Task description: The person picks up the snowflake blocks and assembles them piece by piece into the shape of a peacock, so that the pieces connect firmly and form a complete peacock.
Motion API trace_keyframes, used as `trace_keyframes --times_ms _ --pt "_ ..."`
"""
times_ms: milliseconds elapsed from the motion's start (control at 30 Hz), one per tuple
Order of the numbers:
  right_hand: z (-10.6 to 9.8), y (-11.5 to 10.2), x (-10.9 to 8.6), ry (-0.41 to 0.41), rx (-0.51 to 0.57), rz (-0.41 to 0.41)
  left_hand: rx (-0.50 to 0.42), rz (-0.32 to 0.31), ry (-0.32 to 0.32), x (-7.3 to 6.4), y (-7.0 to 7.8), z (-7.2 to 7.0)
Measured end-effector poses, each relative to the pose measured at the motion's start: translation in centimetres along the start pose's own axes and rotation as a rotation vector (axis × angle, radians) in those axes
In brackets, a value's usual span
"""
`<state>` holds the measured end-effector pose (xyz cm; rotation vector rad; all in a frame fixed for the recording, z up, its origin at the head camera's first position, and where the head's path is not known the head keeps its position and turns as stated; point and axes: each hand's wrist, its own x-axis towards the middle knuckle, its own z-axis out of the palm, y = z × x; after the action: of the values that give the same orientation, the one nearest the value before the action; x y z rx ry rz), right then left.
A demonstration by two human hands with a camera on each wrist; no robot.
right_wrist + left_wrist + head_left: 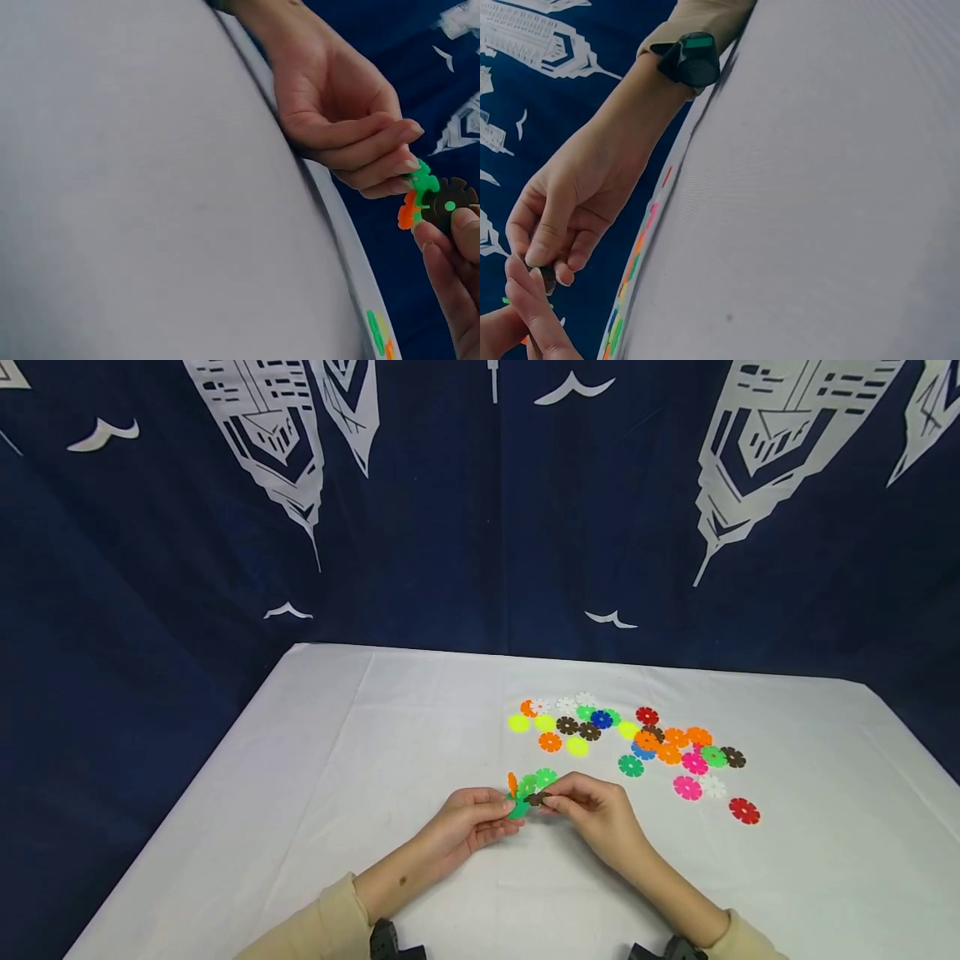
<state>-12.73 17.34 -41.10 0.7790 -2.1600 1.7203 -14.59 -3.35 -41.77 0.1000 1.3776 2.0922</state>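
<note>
My left hand (467,822) pinches a cluster of green notched plastic discs (519,807) with an orange disc (512,783) standing on it. Opposite, my right hand (600,810) holds a brown notched disc (536,798) between thumb and fingers, right against the green cluster. In the right wrist view the brown disc (448,196) faces the camera, its edge overlapping the green discs (424,178). From the left wrist, fingers hide most of the cluster, and only a dark edge of the brown disc (550,280) shows under the right hand (577,199).
Loose notched discs in several colours lie on the white-covered table (360,760) beyond and right of the hands. Among them are a blue disc (602,719), a pink disc (687,788) and a red disc (744,811). A dark blue curtain (480,543) hangs behind the table.
</note>
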Motion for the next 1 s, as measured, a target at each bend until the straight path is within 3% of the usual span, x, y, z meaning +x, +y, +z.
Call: trace_keyframes --times_ms 233,400,500,567,667,733,800,867,1000 --pt "0.8 -1.8 0.2 0.004 -0.047 -0.096 0.037 -0.011 0.003 -0.2 0.3 0.0" --pt "0.7 -0.1 -0.1 -0.004 -0.065 -0.129 0.051 0.004 0.009 -0.2 0.2 0.1" --pt "0.3 1.0 0.2 -0.014 -0.005 -0.049 0.009 0.025 0.009 -0.1 0.0 0.0" --pt "-0.2 1.5 0.8 0.046 -0.037 0.038 -0.021 0.053 0.017 0.1 0.3 -0.2" --pt "-0.5 2.1 1.7 0.105 -0.240 0.201 -0.060 0.099 0.057 0.3 0.3 -0.5" --pt "-0.4 2.3 2.0 0.063 -0.425 0.287 -0.057 0.122 0.086 0.4 0.3 -0.7" --pt "-0.2 2.4 2.2 -0.025 -0.567 0.316 -0.043 0.135 0.102 0.4 0.2 -0.9" --pt "0.0 2.3 2.3 -0.086 -0.618 0.314 -0.026 0.141 0.107 0.5 0.2 -0.9" --pt "0.0 2.2 2.2 -0.057 -0.539 0.314 -0.032 0.133 0.098 0.4 0.2 -0.8"
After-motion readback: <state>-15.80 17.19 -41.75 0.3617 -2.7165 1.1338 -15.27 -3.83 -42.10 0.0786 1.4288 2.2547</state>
